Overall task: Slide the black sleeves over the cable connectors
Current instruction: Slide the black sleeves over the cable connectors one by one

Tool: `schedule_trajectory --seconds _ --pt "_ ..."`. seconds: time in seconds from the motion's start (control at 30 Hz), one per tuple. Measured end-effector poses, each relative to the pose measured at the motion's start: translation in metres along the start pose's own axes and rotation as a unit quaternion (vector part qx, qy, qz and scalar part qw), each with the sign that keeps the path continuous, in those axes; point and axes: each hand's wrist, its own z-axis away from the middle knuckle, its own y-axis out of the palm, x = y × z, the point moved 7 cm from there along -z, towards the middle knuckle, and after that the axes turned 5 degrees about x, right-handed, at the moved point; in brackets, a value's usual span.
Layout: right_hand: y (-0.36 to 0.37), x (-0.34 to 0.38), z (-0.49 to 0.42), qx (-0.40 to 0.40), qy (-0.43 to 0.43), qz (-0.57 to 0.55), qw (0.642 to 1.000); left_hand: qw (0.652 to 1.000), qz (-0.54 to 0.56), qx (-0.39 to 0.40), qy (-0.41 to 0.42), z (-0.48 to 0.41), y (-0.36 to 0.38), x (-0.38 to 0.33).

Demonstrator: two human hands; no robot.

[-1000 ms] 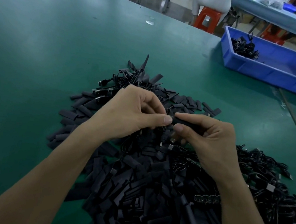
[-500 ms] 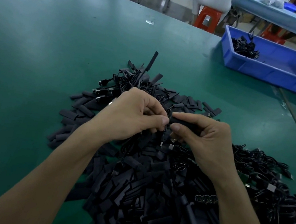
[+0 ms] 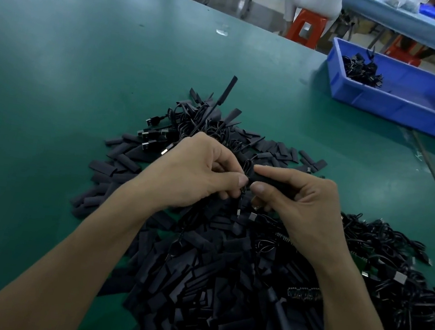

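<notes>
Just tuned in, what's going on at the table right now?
A person's right hand pinches a black sleeve and the left hand pinches a thin cable at the sleeve's open end, above a pile of loose sleeves on the green table. Whether the cable's end is inside yet is hidden by the fingers. More cables lie tangled to the right, and a blue bin further back holds a few.

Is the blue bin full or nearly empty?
Nearly empty: the blue bin holds only a small bundle of black cables in its far corner; the remaining floor is bare.
</notes>
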Motion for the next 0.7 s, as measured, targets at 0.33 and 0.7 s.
schedule_trajectory --seconds 0.33,0.7 --pt "-0.011 -0.01 0.014 -0.24 0.031 -0.046 0.969 0.997 0.032 -0.068 0.017 0.001 0.0 -0.003" --pt "0.009 0.005 0.013 -0.272 -0.005 -0.091 0.958 0.99 0.064 -0.097 0.077 0.002 0.017 -0.015"
